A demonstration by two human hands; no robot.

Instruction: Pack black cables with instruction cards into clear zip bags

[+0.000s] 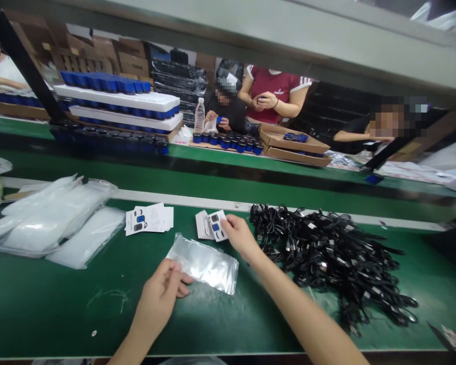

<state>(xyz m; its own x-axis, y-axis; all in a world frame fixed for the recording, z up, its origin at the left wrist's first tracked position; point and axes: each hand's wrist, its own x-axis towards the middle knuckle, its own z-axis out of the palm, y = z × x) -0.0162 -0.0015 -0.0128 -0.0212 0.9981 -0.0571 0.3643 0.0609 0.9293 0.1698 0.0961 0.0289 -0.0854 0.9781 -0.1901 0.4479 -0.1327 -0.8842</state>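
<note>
My left hand (167,284) pinches the left end of some clear plastic bags (209,266) that lie flat on the green table. Beyond the bags, my right hand (238,233) has its fingers closed on the edge of a printed card (217,226), which rests against a fanned stack of cards (202,225). A second group of printed cards (148,219) lies to the left. Beside my right forearm spreads a large heap of coiled black cables (323,258).
Packs of white plastic bags (57,218) lie at the left. A pale strip crosses the table (61,324) behind the cards. Further back are blue items (228,142), a bottle (199,115), cardboard trays (296,147) and several people. A shelf beam (289,40) hangs overhead.
</note>
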